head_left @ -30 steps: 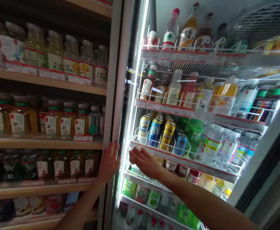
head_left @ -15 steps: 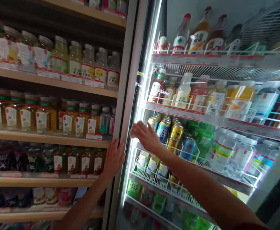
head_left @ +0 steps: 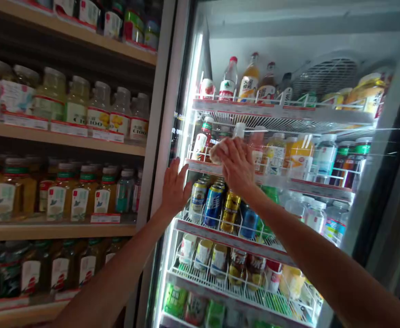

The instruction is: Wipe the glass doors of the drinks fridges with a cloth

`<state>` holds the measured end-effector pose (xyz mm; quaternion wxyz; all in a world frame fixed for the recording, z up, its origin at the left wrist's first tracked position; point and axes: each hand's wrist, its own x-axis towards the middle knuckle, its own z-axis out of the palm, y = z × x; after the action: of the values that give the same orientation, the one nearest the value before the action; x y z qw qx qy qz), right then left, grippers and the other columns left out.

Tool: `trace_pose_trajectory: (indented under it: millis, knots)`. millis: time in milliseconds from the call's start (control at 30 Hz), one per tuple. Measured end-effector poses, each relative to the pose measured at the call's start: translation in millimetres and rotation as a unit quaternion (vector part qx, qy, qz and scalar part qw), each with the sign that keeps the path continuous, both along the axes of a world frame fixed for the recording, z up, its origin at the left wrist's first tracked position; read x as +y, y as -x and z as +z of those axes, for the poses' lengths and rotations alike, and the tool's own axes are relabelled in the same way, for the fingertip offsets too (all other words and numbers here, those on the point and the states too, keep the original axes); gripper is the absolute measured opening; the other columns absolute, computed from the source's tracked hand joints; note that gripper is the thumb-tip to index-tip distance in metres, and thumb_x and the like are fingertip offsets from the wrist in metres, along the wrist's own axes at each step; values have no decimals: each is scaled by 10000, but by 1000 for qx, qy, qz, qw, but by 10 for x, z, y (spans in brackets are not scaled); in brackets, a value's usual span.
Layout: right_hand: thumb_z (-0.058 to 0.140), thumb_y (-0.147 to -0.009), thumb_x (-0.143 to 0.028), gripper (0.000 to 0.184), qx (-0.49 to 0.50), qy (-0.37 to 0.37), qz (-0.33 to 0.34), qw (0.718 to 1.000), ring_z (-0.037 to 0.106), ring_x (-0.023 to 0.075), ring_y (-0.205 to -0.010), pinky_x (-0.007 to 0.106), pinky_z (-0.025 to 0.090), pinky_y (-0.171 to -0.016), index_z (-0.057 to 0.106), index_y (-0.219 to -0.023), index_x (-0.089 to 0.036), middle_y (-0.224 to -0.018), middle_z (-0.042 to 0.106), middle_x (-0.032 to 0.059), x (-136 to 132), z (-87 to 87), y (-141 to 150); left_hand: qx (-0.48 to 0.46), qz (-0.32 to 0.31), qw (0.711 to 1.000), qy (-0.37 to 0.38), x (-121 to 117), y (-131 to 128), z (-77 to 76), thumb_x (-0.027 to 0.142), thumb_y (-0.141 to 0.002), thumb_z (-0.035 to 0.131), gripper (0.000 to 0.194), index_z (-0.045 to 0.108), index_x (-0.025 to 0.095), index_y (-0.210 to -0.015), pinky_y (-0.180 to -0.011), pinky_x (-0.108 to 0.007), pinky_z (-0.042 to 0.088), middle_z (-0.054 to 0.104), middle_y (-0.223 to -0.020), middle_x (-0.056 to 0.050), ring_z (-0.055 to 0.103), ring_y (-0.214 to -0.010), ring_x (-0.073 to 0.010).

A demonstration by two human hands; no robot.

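Cloth (head_left: 216, 153) is bunched in your right hand (head_left: 237, 165), at the front of the lit cooler (head_left: 289, 28), before its second shelf (head_left: 318, 188). Your left hand (head_left: 175, 187), empty, fingers spread, is at the cooler's left edge, slightly lower.

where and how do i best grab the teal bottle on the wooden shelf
Take the teal bottle by its neck, just under the cap, fingertips coming from the front and slightly above. It stands upright with bottles close on both sides, but there is open space between its cap and the shelf above, so the neck likely leaves more finger room than the body.
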<state>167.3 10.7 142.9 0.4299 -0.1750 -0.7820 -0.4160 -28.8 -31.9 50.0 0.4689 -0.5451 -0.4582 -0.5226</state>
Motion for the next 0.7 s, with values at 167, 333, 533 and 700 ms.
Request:
trace_pose_trajectory:
  millis: [167, 333, 533, 700]
  knots:
    - [519, -799, -179, 573, -149, -41, 3, 988, 213, 228, -1356, 486, 198, -1110, 340, -1323, -324, -1436, 333, -26, 63, 84, -309, 24, 11, 1000, 0, 129, -142, 395, 342, -897, 335, 503, 292, 151, -1360, -1097, -434, 177, 213, -1473, -131, 125, -1377, -220]
    - [426, -850, -211, 467, 136, -57, -60, 987, 173, 284, -1364, 547, 177, -1080, 390, -1314, -252, -1469, 254, 55, 57, 436, -573, -17, 16, 1000, -18, 266, -352, 718, 383, -891, 341, 531, 273, 186, -1380, -1096, -465, 146, 191, -1483, -110, 115, -1377, -247]
    - [450, -818, -172, 507, -16, -66, -69, 995, 235, 232, -1348, 517, 193, -1088, 390, -1303, -304, -1434, 333, 13, 143, 493, -1109, -26, 20, 999, -28, 341, -440, 772, 411, -875, 382, 569, 260, 197, -1388, -1092, -491, 135, 192, -1482, -106, 127, -1373, -267]
    - [388, -828, -218, 443, 425, -75, -93, 897, 310, 323, -1298, 585, 295, -989, 469, -1261, -170, -1422, 308, 152, 265, 880, -1641, -22, 9, 999, -41, 342, -422, 765, 410, -869, 392, 575, 248, 219, -1392, -1088, -500, 141, 188, -1484, -95, 142, -1371, -267]
